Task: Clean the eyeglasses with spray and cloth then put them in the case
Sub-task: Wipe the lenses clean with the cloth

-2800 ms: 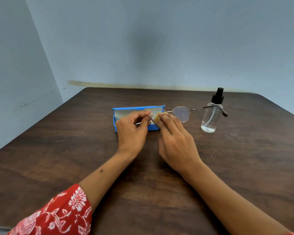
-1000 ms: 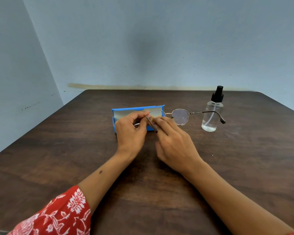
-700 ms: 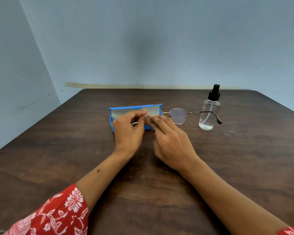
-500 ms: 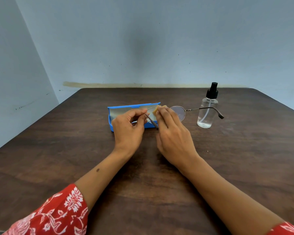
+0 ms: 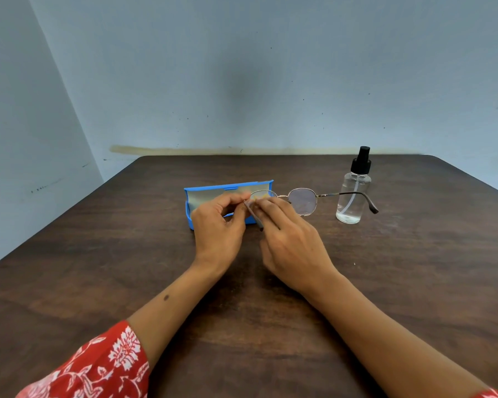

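Item: eyeglasses [image 5: 302, 201], thin metal frame with round lenses, being held up above the wooden table [image 5: 414, 268], in front of the open case and level with the bottle. The left hand [image 5: 217, 225] is pinching the frame at its left end, thumb and forefinger closed on the hinge area, with the near temple arm poking down and toward the camera between the two hands. The right hand [image 5: 291, 242] is lying against the left lens, fingers pressing a small yellow cloth [image 5: 258, 196] onto it; only a sliver of the cloth is showing through and around the lens, so its shape is hard to make out. The right lens is standing clear of both hands, and the far temple arm is stretching right, crossing in front of the bottle.

Item: spray bottle [image 5: 352, 196], clear with black pump cap, standing upright on the table to the right of the glasses, apart from both hands. A little clear liquid is sitting at its bottom, with the dip tube showing inside.

Item: eyeglass case [image 5: 213, 193], blue, lying open behind the left hand, lid raised, grey lining showing. Its lower tray is largely hidden by the left hand, so contents cannot be told.

Item: sleeve [image 5: 98, 369], red with white floral print, cut off at the lower edge.
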`<state>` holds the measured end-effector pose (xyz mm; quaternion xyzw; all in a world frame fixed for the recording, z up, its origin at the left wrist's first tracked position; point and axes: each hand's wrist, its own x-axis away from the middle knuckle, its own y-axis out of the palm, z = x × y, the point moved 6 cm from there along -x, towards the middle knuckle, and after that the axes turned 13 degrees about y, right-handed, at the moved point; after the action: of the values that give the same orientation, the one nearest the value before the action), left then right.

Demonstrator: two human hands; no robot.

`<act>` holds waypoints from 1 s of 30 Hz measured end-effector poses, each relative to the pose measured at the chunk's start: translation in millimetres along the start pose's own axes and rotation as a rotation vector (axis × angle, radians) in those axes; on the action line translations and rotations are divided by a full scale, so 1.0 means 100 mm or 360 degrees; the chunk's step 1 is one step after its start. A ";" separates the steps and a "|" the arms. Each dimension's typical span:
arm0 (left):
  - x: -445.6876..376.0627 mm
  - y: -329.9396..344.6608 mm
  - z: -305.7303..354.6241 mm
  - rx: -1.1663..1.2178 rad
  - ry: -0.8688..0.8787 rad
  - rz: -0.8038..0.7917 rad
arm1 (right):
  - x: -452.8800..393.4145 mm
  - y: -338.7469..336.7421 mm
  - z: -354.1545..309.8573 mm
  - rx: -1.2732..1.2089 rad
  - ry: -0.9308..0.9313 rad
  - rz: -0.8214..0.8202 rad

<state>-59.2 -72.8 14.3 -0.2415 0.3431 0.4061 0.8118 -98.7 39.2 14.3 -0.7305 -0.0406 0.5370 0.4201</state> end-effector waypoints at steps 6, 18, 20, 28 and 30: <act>0.01 0.04 0.00 0.0077 -0.0025 -0.0047 | -0.02 0.02 0.10 0.0118 0.0150 -0.0003; 0.02 0.05 0.01 0.0105 -0.0062 -0.0049 | -0.02 0.01 0.09 0.0107 0.0152 0.0000; 0.01 0.03 -0.01 0.0078 -0.0032 -0.0041 | 0.00 0.01 0.04 0.0014 0.0063 0.0003; 0.02 0.07 -0.02 0.0175 -0.0095 -0.0029 | -0.02 0.02 0.17 0.0165 0.0257 0.0003; 0.02 0.07 -0.04 0.0208 -0.0126 -0.0048 | -0.02 0.02 0.12 0.0134 0.0187 0.0000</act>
<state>-65.7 -70.1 9.1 -0.1767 0.3330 0.3799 0.8447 -110.3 43.8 13.1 -0.7424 0.0068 0.4946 0.4519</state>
